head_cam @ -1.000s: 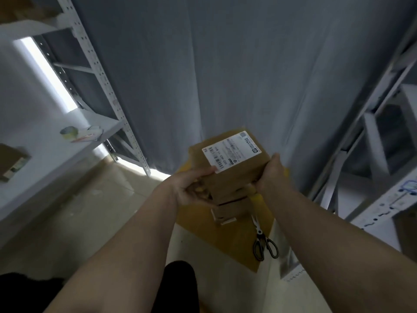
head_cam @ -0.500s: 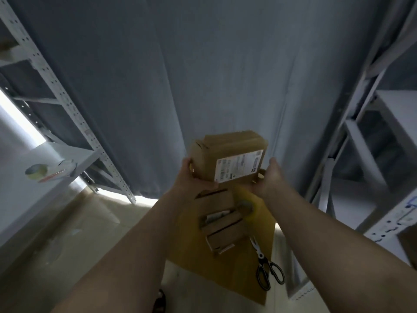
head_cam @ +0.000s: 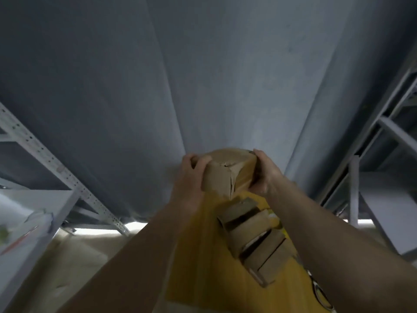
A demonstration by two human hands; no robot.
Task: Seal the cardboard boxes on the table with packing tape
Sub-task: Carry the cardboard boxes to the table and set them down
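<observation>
Both hands up: left hand (head_cam: 191, 177) and right hand (head_cam: 264, 175) grasp the blurred cardboard box (head_cam: 228, 171); more boxes (head_cam: 252, 236), perhaps five, at five o'clock.

Box (head_cam: 228, 171) turns in both hands: white label, on top then on near side, now out of sight; plain brown side with crease faces camera. Left hand (head_cam: 189, 177) shifts from under near corner to box's left end. Right hand (head_cam: 262, 175) shifts so fingers curl over top right edge. View tips up: more curtain (head_cam: 203, 75), less floor. Scissors (head_cam: 320, 294) slide to bottom right edge, half cut off. Picture blurrier.
</observation>
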